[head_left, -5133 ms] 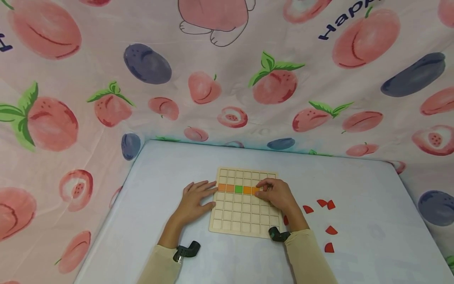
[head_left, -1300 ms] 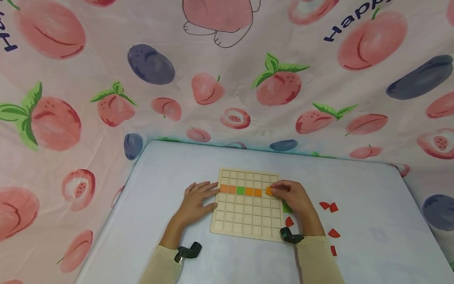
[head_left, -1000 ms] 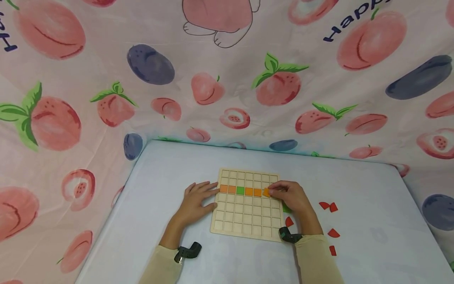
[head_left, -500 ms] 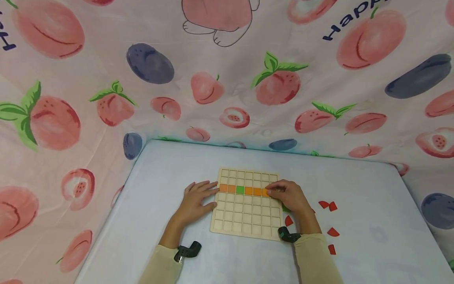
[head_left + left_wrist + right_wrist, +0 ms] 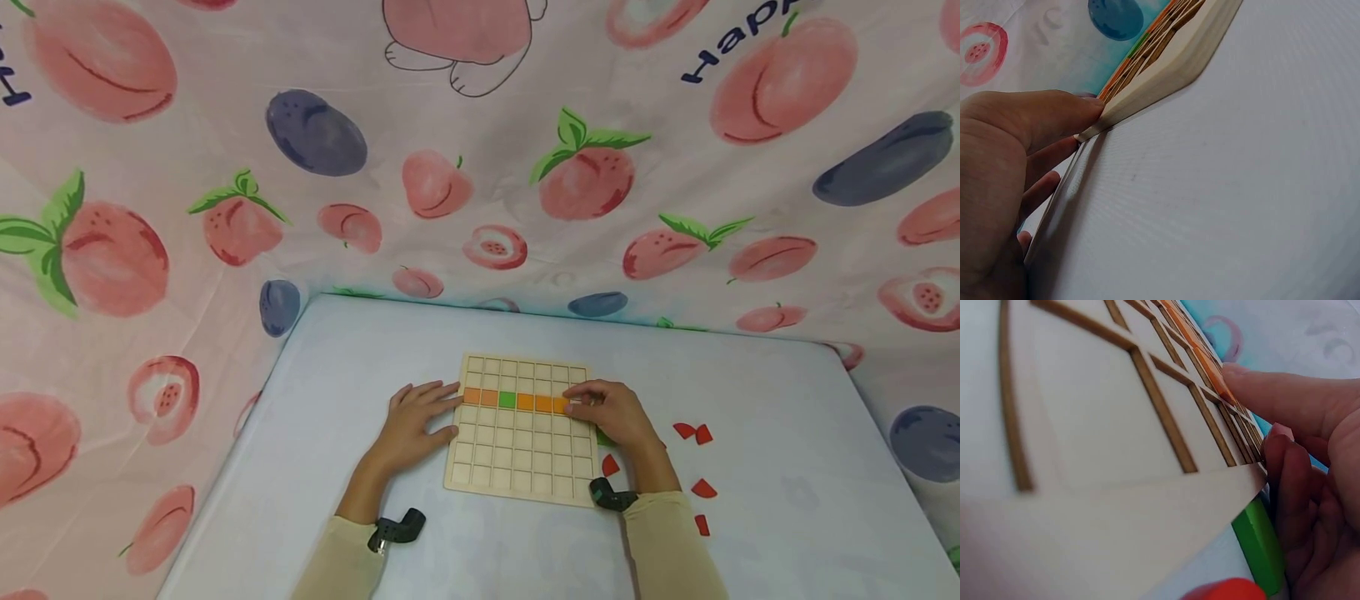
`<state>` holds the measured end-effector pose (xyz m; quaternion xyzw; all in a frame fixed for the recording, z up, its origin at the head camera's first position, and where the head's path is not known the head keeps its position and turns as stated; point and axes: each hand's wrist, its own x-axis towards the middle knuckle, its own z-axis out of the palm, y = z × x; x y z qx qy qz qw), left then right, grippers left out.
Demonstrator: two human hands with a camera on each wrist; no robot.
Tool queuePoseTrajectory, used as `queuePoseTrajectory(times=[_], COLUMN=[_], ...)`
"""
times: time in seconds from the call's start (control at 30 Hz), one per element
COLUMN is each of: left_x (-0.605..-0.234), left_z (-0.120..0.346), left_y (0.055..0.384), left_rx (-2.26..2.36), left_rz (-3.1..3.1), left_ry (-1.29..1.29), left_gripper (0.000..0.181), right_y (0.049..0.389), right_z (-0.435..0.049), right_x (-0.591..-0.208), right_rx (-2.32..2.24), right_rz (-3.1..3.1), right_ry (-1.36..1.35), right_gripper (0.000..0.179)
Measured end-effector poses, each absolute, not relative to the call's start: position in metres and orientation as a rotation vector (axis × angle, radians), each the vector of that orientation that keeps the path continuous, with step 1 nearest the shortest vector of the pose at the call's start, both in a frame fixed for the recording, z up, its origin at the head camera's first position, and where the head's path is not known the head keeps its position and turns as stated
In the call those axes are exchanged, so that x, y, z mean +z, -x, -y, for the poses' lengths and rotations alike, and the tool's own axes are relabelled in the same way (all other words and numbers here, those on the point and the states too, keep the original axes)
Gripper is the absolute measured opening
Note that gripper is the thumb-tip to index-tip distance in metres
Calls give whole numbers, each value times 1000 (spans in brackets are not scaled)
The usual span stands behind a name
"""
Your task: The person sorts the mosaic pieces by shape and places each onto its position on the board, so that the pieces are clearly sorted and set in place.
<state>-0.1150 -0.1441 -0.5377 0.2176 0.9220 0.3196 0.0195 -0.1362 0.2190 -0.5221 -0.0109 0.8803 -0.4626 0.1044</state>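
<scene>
A wooden grid board (image 5: 517, 458) lies on the table. One row of it holds square tiles: lighter orange ones at the left, a green tile (image 5: 507, 400), then brighter orange ones. At the right end of that row, my right hand (image 5: 611, 412) pinches an orange tile (image 5: 559, 406) at its edge, thumb and forefinger on it. In the right wrist view the thumb (image 5: 1291, 400) touches the orange tile (image 5: 1215, 378), and the other fingers are curled beneath. My left hand (image 5: 408, 421) rests against the board's left edge with fingers spread; its thumb (image 5: 1063, 115) touches the rim.
Several red quarter-circle pieces (image 5: 703, 487) lie on the white table (image 5: 810, 467) right of the board. A green piece (image 5: 604, 437) sits by the board's right edge, partly under my right hand. A fruit-print cloth (image 5: 495, 133) hangs behind.
My right hand has brought an orange tile leftward and down into the cell beside the other orange ones. The row is longer by one tile. My left hand has stayed put.
</scene>
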Motion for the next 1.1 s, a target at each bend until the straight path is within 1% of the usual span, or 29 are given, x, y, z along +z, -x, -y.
queuePoseTrajectory(times=[0.37, 0.67, 0.93, 1.1], left_x=[-538, -538, -538, -538], left_z=[144, 145, 145, 144], left_y=[115, 115, 115, 114], left_rx=[1015, 1012, 991, 993], left_rz=[-2858, -2856, -2870, -2867], left_ry=[-675, -695, -679, -684], left_gripper=[50, 50, 50, 50], right_y=[136, 131, 128, 128], right_z=[-220, -236, -259, -269], right_x=[-522, -511, -502, -505], right_rx=[-1338, -1286, -1104, -1125], right_rz=[-2603, -2566, -2593, -2489], right_ry=[32, -72, -82, -44], right_gripper=[27, 34, 24, 24])
